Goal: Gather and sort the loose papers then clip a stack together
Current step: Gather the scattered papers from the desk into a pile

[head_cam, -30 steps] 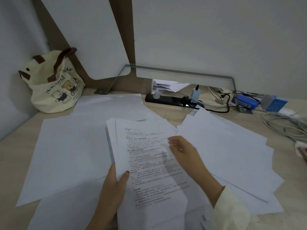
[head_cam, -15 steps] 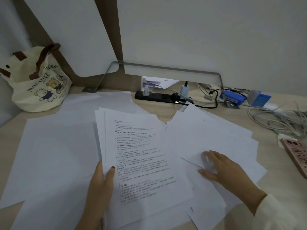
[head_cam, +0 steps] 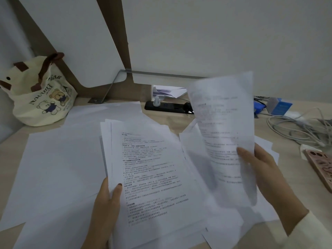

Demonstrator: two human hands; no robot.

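My left hand [head_cam: 106, 209] grips the lower left edge of a stack of printed pages [head_cam: 143, 168], thumb on the top page, held low over the desk. In my right hand [head_cam: 260, 171] a single printed sheet [head_cam: 222, 126] stands raised and curled, printed side toward me, to the right of the stack. Blank-side loose papers [head_cam: 59, 168] cover the desk on the left, and more loose sheets [head_cam: 233, 229] lie under the raised sheet on the right. No clip can be made out.
A cream bear tote bag [head_cam: 36, 94] stands at the back left. A black power strip [head_cam: 167, 106] lies at the back, with a blue box [head_cam: 280, 105], tangled white cables [head_cam: 301, 128] and a pink phone case [head_cam: 321, 166] on the right.
My right hand went from the stack to the loose sheets on the right, took one and lifted it upright. The left hand has kept its hold on the stack.
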